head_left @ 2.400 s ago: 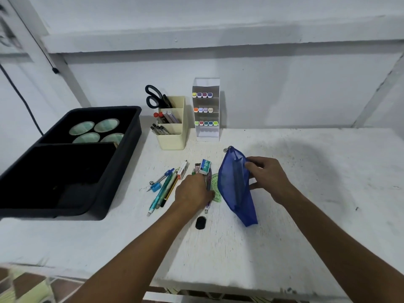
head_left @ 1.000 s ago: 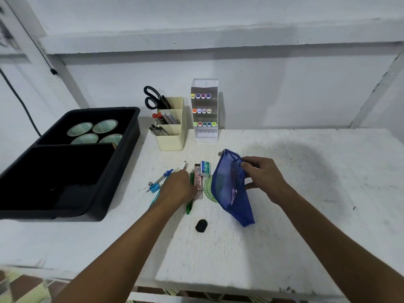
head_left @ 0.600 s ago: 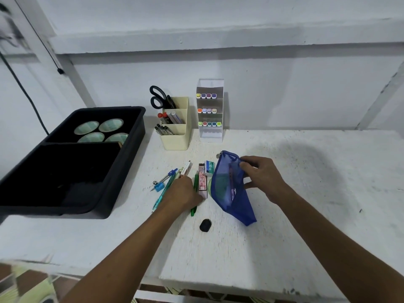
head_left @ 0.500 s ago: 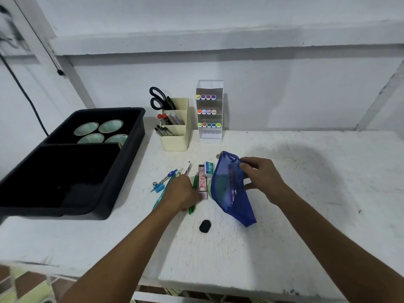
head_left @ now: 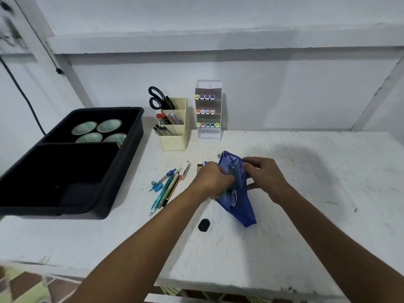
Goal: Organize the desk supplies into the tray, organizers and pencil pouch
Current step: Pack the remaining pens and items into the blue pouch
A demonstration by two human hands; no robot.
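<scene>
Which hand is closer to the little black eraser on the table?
Left. The left hand is just above the black eraser; the right hand, holding the blue pouch, sits farther off to the right.

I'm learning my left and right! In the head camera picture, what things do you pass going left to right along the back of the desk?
Black tray → black scissors → cream pen organizer → clear marker rack.

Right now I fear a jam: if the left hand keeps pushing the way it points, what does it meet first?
Probably the blue pouch: the left hand is at its mouth with a green pen, opposite the right hand. Depth is unclear.
</scene>
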